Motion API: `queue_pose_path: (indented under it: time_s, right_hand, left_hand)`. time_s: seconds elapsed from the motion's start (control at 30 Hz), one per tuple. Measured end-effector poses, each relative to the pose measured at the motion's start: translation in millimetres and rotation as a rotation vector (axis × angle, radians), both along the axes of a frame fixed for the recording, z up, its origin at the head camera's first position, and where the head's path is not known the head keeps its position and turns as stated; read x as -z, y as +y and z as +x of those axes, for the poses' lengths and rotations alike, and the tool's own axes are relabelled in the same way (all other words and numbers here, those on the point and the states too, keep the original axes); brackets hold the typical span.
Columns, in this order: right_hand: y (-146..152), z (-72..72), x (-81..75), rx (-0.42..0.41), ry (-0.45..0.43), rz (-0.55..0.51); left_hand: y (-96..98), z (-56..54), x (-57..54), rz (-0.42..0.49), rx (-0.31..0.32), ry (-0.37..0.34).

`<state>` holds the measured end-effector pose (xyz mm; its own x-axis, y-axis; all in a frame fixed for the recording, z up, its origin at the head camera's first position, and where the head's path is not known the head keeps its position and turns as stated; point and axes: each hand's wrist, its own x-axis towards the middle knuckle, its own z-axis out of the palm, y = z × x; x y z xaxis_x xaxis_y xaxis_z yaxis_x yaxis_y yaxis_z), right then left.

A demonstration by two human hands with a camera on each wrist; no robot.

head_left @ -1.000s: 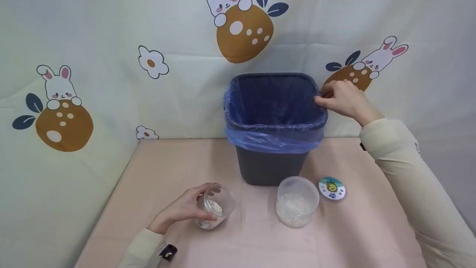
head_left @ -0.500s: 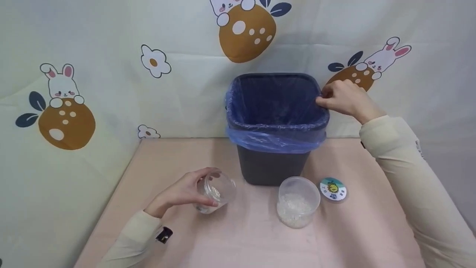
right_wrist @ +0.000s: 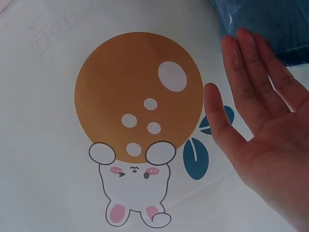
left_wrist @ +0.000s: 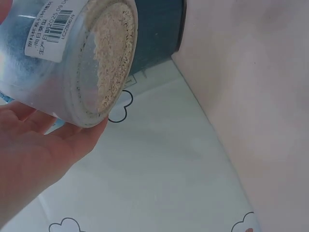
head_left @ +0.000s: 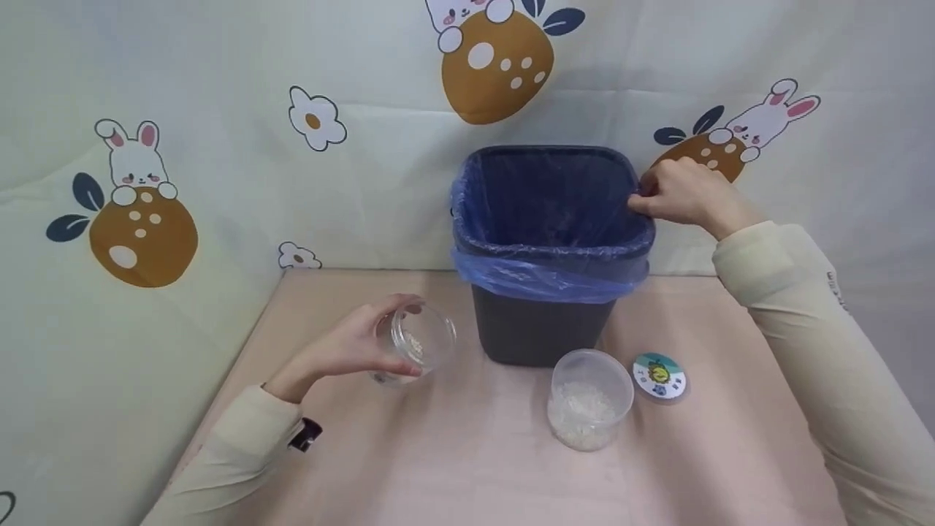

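My left hand (head_left: 347,343) grips a clear plastic jar (head_left: 431,337), tilted with its open mouth toward the right. Pale, beige bits (left_wrist: 113,53) lie against its bottom and side, and a barcode label (left_wrist: 55,26) shows on its wall in the left wrist view. The jar is held above the table, left of a dark trash can (head_left: 544,329). A blue bag (head_left: 555,281) lines the can and folds over its rim. At the can's right rim, my right hand (head_left: 690,191) pinches the edge; in the right wrist view several of its fingers (right_wrist: 248,72) stretch out beside the can.
A translucent tub (head_left: 590,398) with whitish bits inside stands in front of the can. Beside it lies a round lid (head_left: 659,376) with a teal and white label. Behind the pink table (head_left: 497,460) hangs a printed cloth (head_left: 387,183).
My left hand has lifted the jar up and slightly left, tilting it further to the right. My right hand stays at the can's rim. The view has shifted a little.
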<state>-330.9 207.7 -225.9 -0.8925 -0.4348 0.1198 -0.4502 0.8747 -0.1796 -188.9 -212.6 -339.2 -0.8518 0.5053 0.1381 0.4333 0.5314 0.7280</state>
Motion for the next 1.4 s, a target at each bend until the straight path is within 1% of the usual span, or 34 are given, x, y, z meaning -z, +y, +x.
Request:
queue_pose_path:
  time_s: [0.1,0.2,0.3,0.4,0.5,0.6,0.7,0.8,0.93,1.0,1.07,1.13,1.23,1.4]
  right_hand:
    - [0,-0.4,-0.2,-0.008,0.000,0.008]
    - [0,-1.1,1.0,-0.016,0.007,0.005]
    - [1,-0.6,1.7,-0.022,0.007,-0.010]
    - [2,-0.3,1.9,-0.020,0.007,-0.027]
    - [4,-0.1,1.7,-0.017,0.012,-0.042]
    - [5,-0.1,2.0,-0.017,0.025,-0.051]
    - [6,-0.2,3.0,-0.016,0.031,-0.059]
    - [5,-0.1,4.3,-0.018,0.029,-0.067]
    - [3,0.3,5.9,-0.028,0.032,-0.087]
    - [4,0.6,7.2,-0.035,0.036,-0.099]
    - [4,1.1,8.2,-0.042,0.041,-0.112]
    - [5,1.7,8.6,-0.043,0.046,-0.118]
    - [4,2.2,8.3,-0.040,0.054,-0.117]
    - [2,2.2,9.3,-0.039,0.058,-0.115]
  left_hand:
    - [0.0,-0.4,-7.3,-0.009,-0.014,0.009]
    - [0.9,-1.2,-22.1,-0.032,-0.051,0.025]
    - [3.5,-3.3,-44.1,-0.078,-0.112,0.041]
    - [8.0,-9.0,-70.1,-0.125,-0.187,0.058]
    - [12.8,-19.2,-96.4,-0.149,-0.250,0.071]
    - [17.3,-31.7,-118.9,-0.160,-0.285,0.110]
    - [22.8,-45.7,-135.9,-0.179,-0.309,0.137]
    - [29.4,-58.5,-149.6,-0.227,-0.316,0.158]
    - [39.6,-70.7,-164.6,-0.325,-0.307,0.194]
    - [45.5,-75.3,-169.7,-0.373,-0.300,0.218]
    - [51.7,-78.2,-172.5,-0.414,-0.292,0.239]
    - [58.3,-80.8,-173.6,-0.445,-0.291,0.251]
    - [68.3,-85.7,-172.9,-0.490,-0.303,0.247]
    - [81.4,-97.5,-168.0,-0.554,-0.336,0.244]
